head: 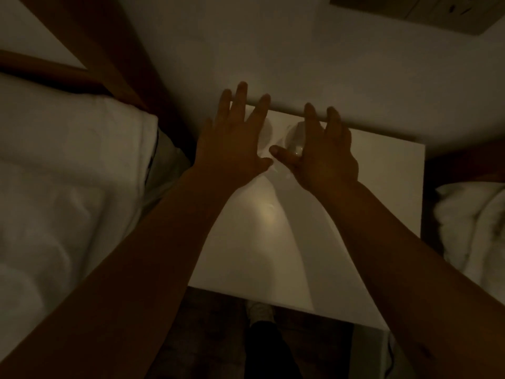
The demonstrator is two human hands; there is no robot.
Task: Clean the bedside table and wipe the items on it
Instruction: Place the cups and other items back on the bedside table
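Two bare forearms reach over the white table (382, 187). Left hand (232, 143) and right hand (325, 154) hover with fingers spread, gripping nothing. Beneath them stand two clear glasses (dim, half hidden): one (266, 129) under the left fingers, one (296, 138) under the right.

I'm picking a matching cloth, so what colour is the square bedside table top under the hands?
White, plain, no pattern; the square bedside table top shows only in the dim head view.

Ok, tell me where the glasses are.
Head view: two clear glasses stand at the bedside table's far edge by the wall, under the left hand and right hand.
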